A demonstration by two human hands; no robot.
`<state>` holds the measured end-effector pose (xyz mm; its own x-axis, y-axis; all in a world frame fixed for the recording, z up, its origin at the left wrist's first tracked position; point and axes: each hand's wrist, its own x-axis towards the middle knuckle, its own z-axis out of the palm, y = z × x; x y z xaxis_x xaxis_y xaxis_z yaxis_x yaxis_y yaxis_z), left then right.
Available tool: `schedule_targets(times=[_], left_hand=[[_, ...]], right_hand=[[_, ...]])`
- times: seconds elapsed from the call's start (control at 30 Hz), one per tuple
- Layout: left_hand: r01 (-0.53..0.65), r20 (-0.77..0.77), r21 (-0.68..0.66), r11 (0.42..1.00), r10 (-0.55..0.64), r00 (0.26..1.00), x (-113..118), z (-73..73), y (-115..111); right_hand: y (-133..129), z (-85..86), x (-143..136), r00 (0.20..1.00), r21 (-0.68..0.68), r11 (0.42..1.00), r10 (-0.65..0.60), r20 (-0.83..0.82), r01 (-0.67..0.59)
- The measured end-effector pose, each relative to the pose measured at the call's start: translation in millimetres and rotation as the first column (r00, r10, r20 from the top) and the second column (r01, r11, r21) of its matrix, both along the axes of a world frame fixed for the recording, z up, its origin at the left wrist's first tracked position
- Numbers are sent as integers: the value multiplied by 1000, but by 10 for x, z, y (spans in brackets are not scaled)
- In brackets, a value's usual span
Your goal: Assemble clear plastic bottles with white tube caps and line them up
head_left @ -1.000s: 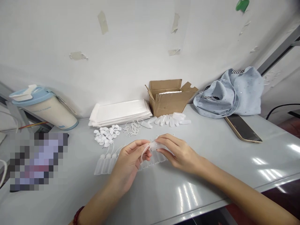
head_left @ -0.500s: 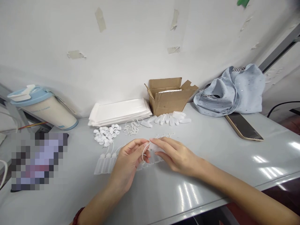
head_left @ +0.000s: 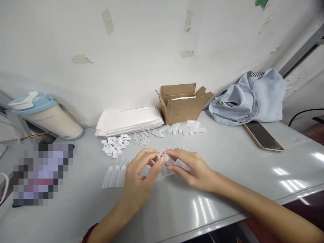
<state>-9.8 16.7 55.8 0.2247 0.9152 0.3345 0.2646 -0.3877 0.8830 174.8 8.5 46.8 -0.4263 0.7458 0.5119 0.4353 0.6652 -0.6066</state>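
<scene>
My right hand [head_left: 196, 168] grips a small translucent plastic bottle [head_left: 169, 160], tilted so its open mouth faces me. My left hand [head_left: 139, 172] is closed at the bottle's neck, with a thin white strap [head_left: 159, 155] at its fingertips; the fingers partly cover it. Beneath and beside both hands lies a row of similar bottles [head_left: 113, 177] with straps at their necks, partly hidden. Beyond the left hand sits a heap of white caps [head_left: 115, 145]. Loose white straps [head_left: 142, 138] lie to the right of the caps, and several strapless bottles [head_left: 181, 128] are further right.
A stack of white trays or sheets [head_left: 130, 119] and an open cardboard box [head_left: 186, 109] stand against the wall. On the left are a tumbler [head_left: 54, 118] and a blurred-out item [head_left: 45, 173]. A blue cloth bag [head_left: 265, 98] and a phone [head_left: 263, 136] are at right.
The bottle in my right hand has turned so its mouth shows toward me. My left fingers have moved in to its neck, and the strap loop that hung from them is now mostly hidden.
</scene>
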Motion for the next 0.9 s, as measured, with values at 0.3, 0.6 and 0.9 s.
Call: schedule_targets(times=[0.3,0.6,0.9], left_hand=[[-68,-172,214,974,106,979,7,-41,14],[56,-214,624,780,102,972,16,-99,51],[220,-347,689,691,48,936,-36,-105,124]], right_hand=[[-25,106,-30,973,-408,906,15,-229,-110],[2,135,-41,775,-654,584,-66,-628,-481],[21,113,-38,628,-633,425,-174,-758,-646]])
